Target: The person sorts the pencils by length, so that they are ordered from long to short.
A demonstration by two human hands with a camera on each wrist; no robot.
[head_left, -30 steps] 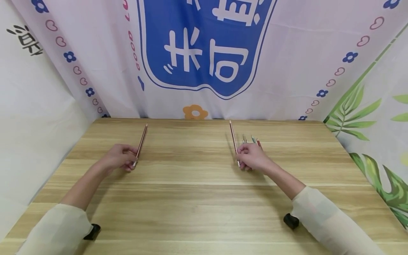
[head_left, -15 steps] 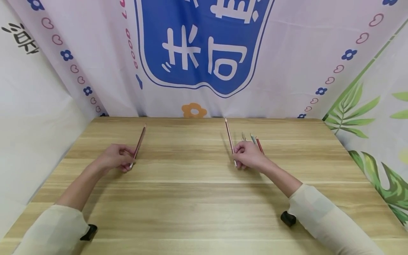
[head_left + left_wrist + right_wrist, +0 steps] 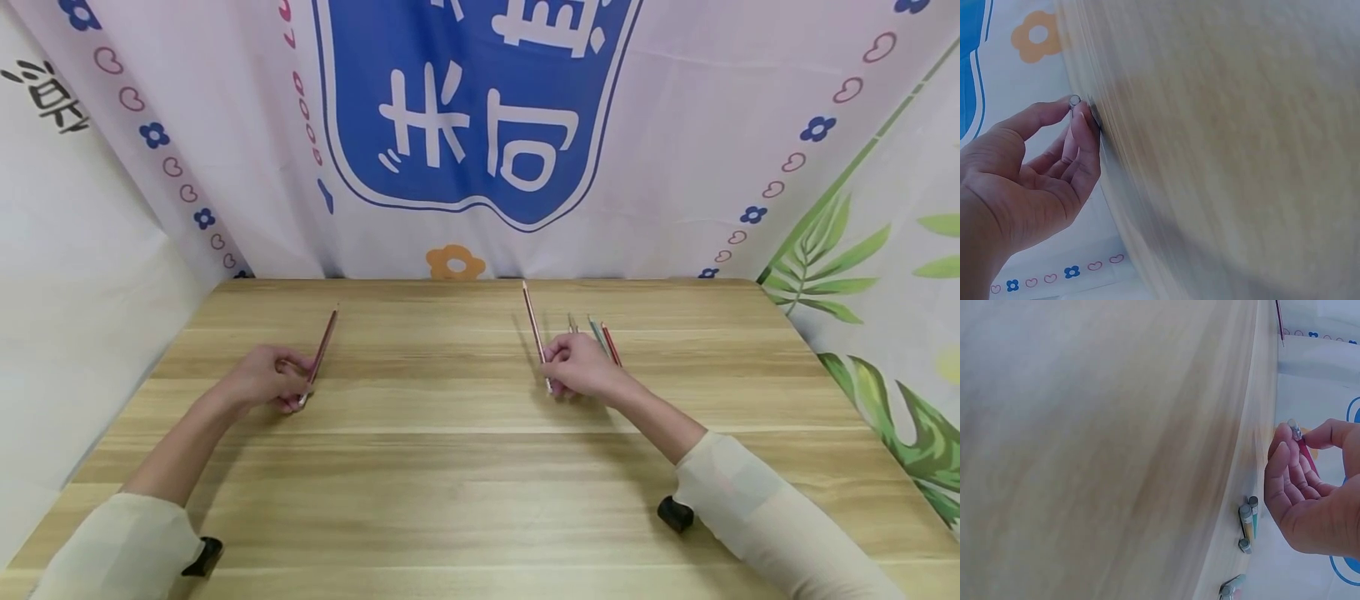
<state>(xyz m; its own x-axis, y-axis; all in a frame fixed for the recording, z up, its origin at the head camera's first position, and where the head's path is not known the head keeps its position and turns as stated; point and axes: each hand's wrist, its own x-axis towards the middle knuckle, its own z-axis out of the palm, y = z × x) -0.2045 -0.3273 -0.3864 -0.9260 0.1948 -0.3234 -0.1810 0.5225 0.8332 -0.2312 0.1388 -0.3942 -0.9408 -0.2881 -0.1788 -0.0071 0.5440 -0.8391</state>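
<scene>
On the left side of the table, my left hand pinches a dark red pencil near its lower end, the sharpened tip pointing away and a little right. In the left wrist view the round end of this pencil shows between thumb and fingertips. My right hand pinches another reddish pencil close to its eraser end, its point reaching toward the far table edge. The right wrist view shows the silver ferrule and red shaft of that pencil between thumb and fingers.
Just beyond the right hand lie several pencils, among them a teal pencil, a red pencil and a brownish pencil, partly hidden by the hand. A printed cloth hangs behind the far edge of the wooden table.
The right hand has shifted left with its pencil, uncovering more of the red pencil lying behind. The left hand and its pencil have moved slightly left and nearer.
</scene>
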